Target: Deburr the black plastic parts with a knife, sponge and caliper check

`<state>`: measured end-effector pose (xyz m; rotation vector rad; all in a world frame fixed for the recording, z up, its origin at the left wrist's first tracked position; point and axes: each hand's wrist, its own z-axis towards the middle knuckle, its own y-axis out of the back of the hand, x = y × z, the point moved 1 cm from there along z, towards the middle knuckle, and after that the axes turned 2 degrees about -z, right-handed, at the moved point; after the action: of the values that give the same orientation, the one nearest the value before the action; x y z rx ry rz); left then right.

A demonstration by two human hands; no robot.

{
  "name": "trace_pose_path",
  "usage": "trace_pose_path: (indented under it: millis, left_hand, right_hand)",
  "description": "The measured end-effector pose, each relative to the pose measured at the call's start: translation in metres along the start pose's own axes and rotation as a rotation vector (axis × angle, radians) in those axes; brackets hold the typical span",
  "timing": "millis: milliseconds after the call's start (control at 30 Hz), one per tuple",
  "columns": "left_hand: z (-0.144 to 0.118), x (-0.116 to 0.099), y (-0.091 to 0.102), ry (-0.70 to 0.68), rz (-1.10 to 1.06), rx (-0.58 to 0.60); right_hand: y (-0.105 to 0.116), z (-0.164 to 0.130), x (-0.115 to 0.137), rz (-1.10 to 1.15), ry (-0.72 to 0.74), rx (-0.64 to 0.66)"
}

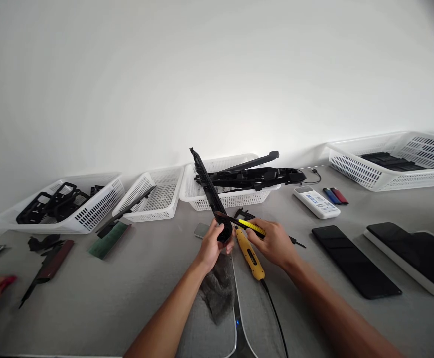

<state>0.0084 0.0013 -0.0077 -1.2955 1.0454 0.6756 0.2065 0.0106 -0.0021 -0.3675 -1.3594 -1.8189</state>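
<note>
Strip of black plastic (209, 190), centre of the frame: lower end clasped by the left grip (212, 243). Right grip (275, 243) closed round a yellow-handled tool (252, 227), tip at that end. Advisable: short, light strokes, tip directed away from left grip.

No readable text (too small, seemingly)

On the table (101, 308), the corded tool (251, 254) has a cloth (218, 293) to its left and a phone (355, 261) to its right. Behind it stands a basket (244, 200) with long parts (254, 175) piled in it; behind-left of it, the hand-held strip (207, 186).
</note>
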Motion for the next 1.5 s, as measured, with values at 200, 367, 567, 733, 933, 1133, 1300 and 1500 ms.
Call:
trace_pose_path:
  millis: [200, 367, 567, 733, 933, 1133, 1300, 1500]
  left_hand:
    - [0.0, 0.0, -0.001, -0.008, 0.003, -0.005]
    - [0.0, 0.0, 0.0, -0.003, 0.01, -0.017]
    - [0.0, -0.002, 0.002, -0.016, -0.002, -0.047]
    - [0.005, 0.003, 0.007, -0.118, 0.125, -0.149]
    - [0.008, 0.009, 0.01, -0.173, 0.222, -0.259]
    - [0.006, 0.012, 0.008, -0.182, 0.209, -0.274]
    - [0.006, 0.012, 0.008, -0.191, 0.216, -0.31]
    - [0.004, 0.009, 0.009, -0.168, 0.229, -0.33]
  right_hand:
    - [0.001, 0.0, 0.002, 0.019, 0.01, 0.001]
    - [0.001, 0.0, 0.001, 0.006, -0.027, -0.006]
    - [0.004, 0.001, 0.0, 0.023, -0.012, 0.044]
    - [0.0, -0.001, 0.011, -0.012, 0.011, 0.15]
    - [-0.005, -0.006, 0.025, 0.017, 0.023, 0.199]
    - [-0.008, -0.007, 0.029, 0.05, 0.016, 0.079]
    - [-0.004, -0.007, 0.03, -0.023, -0.052, 0.045]
    - [-0.003, -0.008, 0.03, -0.067, -0.005, 0.118]
